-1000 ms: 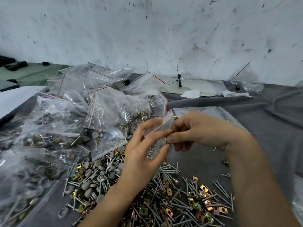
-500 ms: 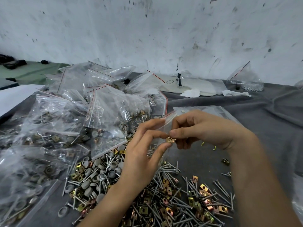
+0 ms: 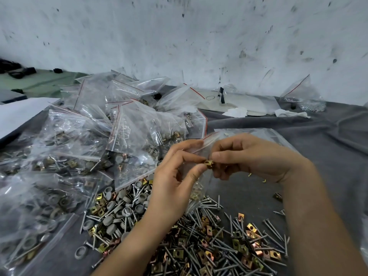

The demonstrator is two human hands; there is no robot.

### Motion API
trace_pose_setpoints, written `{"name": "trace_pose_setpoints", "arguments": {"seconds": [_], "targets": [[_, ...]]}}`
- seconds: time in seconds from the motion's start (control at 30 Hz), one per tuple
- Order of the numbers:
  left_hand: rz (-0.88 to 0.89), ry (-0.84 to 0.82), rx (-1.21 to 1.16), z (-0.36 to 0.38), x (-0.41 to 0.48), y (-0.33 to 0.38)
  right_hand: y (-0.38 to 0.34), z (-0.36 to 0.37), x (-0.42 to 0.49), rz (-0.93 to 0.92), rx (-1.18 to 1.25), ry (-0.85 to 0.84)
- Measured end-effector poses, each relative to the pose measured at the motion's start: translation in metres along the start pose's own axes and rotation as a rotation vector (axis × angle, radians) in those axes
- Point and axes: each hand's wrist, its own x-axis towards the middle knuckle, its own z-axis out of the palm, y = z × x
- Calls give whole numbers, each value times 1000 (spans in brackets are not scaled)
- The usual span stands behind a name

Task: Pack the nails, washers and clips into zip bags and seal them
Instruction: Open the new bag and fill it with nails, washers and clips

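Your left hand [image 3: 175,182] held the zip bag [image 3: 208,138], fingers clamped on its rim. Your right hand [image 3: 251,156] pinched a brass clip [image 3: 209,162] at the mouth.

The zip bags [image 3: 127,136] at the left are made of clear, shiny plastic. The nails [image 3: 224,249] at the bottom are made of grey metal, the clips [image 3: 251,228] of shiny yellow metal. The washers [image 3: 111,222] are matt grey. Soft, matt grey cloth [image 3: 328,146] is spread at the right.
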Motion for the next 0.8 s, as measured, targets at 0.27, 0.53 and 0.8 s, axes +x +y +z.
{"name": "trace_pose_setpoints", "arguments": {"seconds": [0.27, 0.53, 0.8], "targets": [[-47, 3, -4, -3, 3, 2, -8, 5, 0, -44, -147, 43], [53, 30, 76, -1, 2, 3, -4, 1, -2, 28, -94, 19], [117, 70, 98, 1, 0, 3, -2, -4, -2, 71, 70, 36]]}}
